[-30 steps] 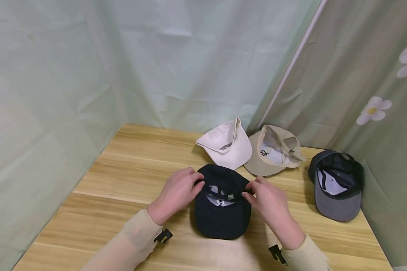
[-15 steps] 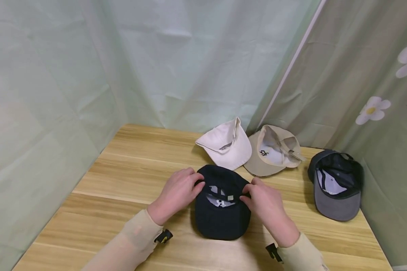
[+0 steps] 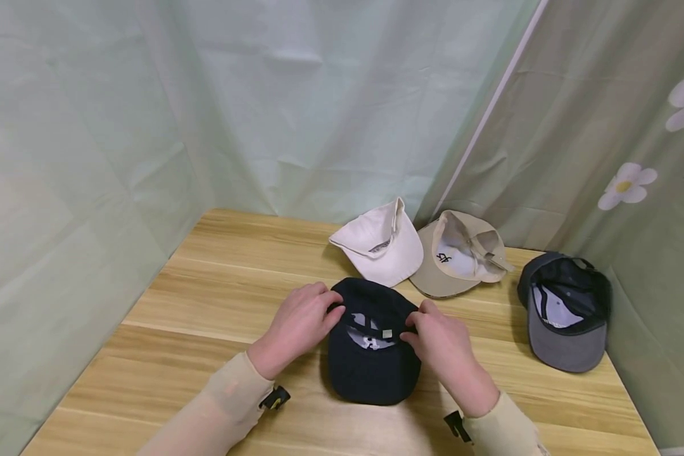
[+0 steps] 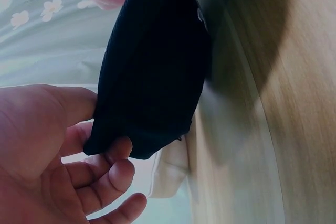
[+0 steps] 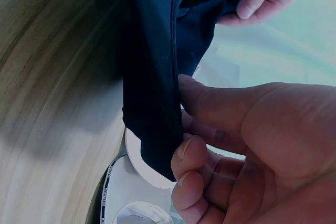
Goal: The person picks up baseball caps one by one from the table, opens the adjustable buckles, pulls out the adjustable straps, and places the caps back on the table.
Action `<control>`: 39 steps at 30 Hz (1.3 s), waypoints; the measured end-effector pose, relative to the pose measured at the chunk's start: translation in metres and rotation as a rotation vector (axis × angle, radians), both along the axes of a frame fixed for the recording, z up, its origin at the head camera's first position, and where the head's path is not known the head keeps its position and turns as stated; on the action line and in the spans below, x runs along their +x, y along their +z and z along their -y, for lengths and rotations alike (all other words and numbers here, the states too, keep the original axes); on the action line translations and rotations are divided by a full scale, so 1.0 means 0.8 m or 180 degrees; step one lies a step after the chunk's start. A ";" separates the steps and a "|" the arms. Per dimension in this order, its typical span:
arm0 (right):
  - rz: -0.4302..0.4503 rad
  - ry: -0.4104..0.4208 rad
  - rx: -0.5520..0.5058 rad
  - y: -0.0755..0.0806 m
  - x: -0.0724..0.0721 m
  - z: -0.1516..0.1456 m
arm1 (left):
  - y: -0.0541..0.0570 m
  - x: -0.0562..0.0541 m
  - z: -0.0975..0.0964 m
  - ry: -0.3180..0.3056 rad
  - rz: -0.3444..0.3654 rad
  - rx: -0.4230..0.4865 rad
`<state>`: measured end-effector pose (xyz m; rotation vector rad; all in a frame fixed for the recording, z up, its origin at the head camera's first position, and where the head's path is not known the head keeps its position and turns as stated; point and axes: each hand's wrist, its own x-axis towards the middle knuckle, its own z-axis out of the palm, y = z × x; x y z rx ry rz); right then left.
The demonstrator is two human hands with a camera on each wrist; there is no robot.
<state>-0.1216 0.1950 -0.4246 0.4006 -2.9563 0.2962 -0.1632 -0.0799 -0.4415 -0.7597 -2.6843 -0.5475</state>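
A black baseball cap (image 3: 374, 373) lies upside down before me, its brim toward me and its white lining patch and back strap showing. My left hand (image 3: 299, 326) pinches its rim on the left side, between thumb and fingers, as the left wrist view of the cap (image 4: 152, 72) also shows. On the opposite side my right hand (image 3: 446, 342) pinches the rim; in the right wrist view its thumb (image 5: 210, 100) presses the cap's edge (image 5: 152, 77) against the curled fingers. Just behind the cap's crown sits a white cap (image 3: 384, 250).
A beige cap (image 3: 462, 253) lies upturned beside the white one. Farther right, a dark cap with a grey brim (image 3: 568, 345) rests upturned near the wooden table's (image 3: 205, 272) right edge. Pale curtains (image 3: 319, 114) hang along the back and sides.
My right hand has shifted slightly left along the black cap's rim, drawing in toward the strap. My left hand and the other caps look unmoved.
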 end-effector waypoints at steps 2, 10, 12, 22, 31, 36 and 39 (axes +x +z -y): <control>0.0020 0.0004 0.0003 0.000 0.000 0.001 | 0.000 0.000 0.000 0.0001 -0.0002 -0.0003; 0.0118 -0.0034 -0.0014 0.001 0.001 0.004 | 0.000 0.002 0.001 0.0015 0.0034 -0.0013; 0.0116 -0.0028 -0.0011 0.001 0.001 0.004 | 0.000 0.002 0.001 0.0021 0.0043 -0.0010; 0.0079 -0.0014 -0.0135 0.001 0.005 0.004 | -0.001 0.002 0.002 0.0031 0.0089 -0.0035; 0.0054 -0.0084 -0.0780 0.005 -0.002 0.000 | 0.000 0.000 0.004 -0.0004 0.0029 -0.0012; 0.0201 -0.0267 -0.1278 0.013 -0.005 -0.002 | 0.001 -0.001 0.006 -0.0063 -0.0100 0.0063; 0.0308 -0.0363 -0.1527 0.019 -0.006 -0.002 | 0.002 -0.002 0.007 -0.0071 -0.0211 0.0108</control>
